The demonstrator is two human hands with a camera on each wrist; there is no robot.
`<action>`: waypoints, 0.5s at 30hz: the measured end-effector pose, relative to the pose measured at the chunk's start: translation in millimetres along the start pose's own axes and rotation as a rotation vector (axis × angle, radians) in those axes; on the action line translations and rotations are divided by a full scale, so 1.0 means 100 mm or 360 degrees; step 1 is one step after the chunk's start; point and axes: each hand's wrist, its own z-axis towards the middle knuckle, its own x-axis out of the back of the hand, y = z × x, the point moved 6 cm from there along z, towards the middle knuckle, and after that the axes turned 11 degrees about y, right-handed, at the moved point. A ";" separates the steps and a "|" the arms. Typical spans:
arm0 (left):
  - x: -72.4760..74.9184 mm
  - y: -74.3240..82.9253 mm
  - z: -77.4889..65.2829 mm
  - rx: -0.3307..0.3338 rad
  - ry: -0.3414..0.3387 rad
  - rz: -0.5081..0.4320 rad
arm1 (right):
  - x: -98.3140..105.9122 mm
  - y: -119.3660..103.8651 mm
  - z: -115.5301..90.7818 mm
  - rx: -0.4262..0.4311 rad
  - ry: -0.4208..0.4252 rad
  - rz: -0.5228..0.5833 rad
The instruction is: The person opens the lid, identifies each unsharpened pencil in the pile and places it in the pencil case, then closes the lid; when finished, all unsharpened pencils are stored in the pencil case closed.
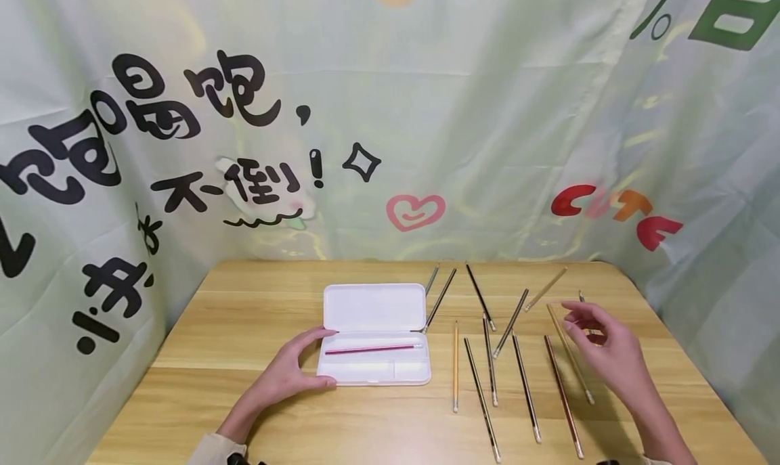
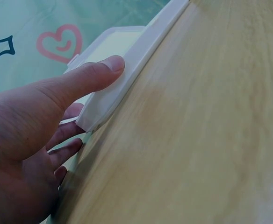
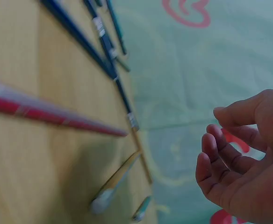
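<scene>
An opened white pencil case (image 1: 374, 377) lies on the table with its lid (image 1: 374, 307) tipped back. Inside it is one dark red pencil (image 1: 372, 349). My left hand (image 1: 286, 367) grips the case at its left end, thumb on the front edge and fingers by the back corner. In the left wrist view the thumb (image 2: 99, 72) presses on the white side wall. My right hand (image 1: 606, 346) hovers over the right part of the table, its fingers loosely curled and holding nothing. Nearest to it are a natural-wood pencil (image 1: 571, 355) and a partly hidden dark pencil (image 1: 581, 296).
Several pencils lie scattered right of the case, among them a yellow one (image 1: 456, 367), a dark red one (image 1: 563, 396) and a black one (image 1: 527, 388). Two more (image 1: 440, 299) lie beside the lid. A printed cloth (image 1: 487, 147) hangs behind the wooden table (image 1: 244, 316).
</scene>
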 end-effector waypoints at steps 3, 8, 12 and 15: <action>0.00 0.00 0.00 0.0002 0.0001 0.0003 | 0.02 0.17 0.00 -0.0027 0.0010 -0.0054; 0.00 0.02 -0.01 0.0008 0.0002 -0.0002 | -0.06 0.45 -0.06 -0.0132 -0.0139 -0.0208; 0.01 0.03 -0.01 0.0003 0.0001 0.0003 | -0.15 0.58 -0.14 -0.0225 -0.0356 -0.0299; 0.00 0.03 0.00 -0.0003 -0.0002 0.0007 | -0.20 0.62 -0.19 -0.0230 -0.0472 -0.0394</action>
